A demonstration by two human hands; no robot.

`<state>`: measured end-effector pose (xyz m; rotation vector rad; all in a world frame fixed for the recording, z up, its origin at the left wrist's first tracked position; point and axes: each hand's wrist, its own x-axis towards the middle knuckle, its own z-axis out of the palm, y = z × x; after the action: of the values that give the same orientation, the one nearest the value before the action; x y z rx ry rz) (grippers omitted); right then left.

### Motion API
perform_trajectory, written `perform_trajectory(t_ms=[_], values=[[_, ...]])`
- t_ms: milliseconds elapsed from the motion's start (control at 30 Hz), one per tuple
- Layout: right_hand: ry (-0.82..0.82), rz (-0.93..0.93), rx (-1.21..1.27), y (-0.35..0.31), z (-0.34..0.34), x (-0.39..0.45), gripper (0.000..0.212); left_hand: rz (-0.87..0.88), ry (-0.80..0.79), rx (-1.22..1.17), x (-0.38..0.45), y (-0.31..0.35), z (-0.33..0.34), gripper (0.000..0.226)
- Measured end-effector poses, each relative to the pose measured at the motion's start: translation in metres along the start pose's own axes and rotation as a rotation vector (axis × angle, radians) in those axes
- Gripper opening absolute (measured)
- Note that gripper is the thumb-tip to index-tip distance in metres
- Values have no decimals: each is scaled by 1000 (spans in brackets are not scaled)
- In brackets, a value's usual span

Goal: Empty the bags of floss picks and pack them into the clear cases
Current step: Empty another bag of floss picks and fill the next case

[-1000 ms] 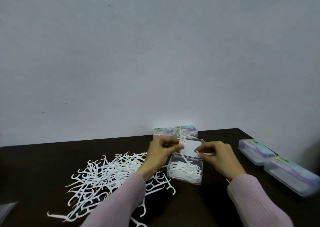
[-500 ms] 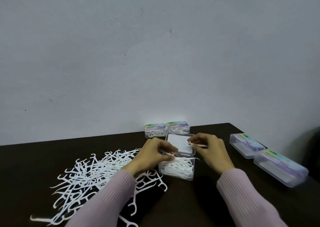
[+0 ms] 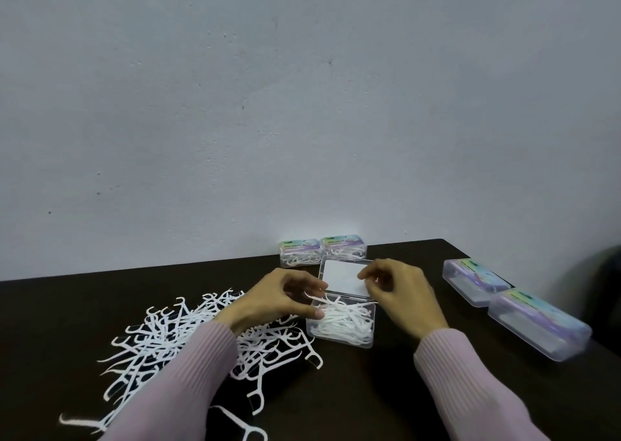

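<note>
Around the open clear plastic case (image 3: 341, 329), bare dark tabletop (image 3: 369, 390) lies at 6 o'clock; loose white floss picks (image 3: 161, 336) crowd 9 o'clock, two closed labelled cases (image 3: 322, 250) block 12, two larger ones (image 3: 510, 303) 3.

Sleeves and scattered picks run out of frame

The left hand (image 3: 282, 301) and its pink ribbed sleeve (image 3: 174, 383) cover part of the loose white plastic floss picks (image 3: 161, 336); printed lid labels on the closed clear cases (image 3: 517, 309) beyond the right hand (image 3: 400, 296) blur unreadably.

Case labels (image 3: 339, 241) — print too blurred, nothing readable.
</note>
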<state>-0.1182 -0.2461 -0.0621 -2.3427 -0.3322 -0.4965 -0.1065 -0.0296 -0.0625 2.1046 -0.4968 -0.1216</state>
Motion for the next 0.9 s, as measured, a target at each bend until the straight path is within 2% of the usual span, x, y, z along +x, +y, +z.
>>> perform_trajectory(t_ms=[67,200,267,567,700,833,900], values=[[-46,55,-42,4,-7,1,8,-9,-4,12,0,-2,-2,41],[-304,147,-44,8,-8,2,8,1,61,-32,0,-4,-2,35],[-341,141,-46,8,-7,1,13,20,104,-36,1,-4,1,31],[-207,145,-7,11,-3,3,9,86,225,-21,6,3,14,20],[-135,130,9,7,-4,2,10,105,293,-94,5,7,11,18],[-181,118,-61,4,-2,1,7,127,327,-117,5,12,14,16],[-219,98,-129,4,1,0,12,150,352,-87,5,15,14,14]])
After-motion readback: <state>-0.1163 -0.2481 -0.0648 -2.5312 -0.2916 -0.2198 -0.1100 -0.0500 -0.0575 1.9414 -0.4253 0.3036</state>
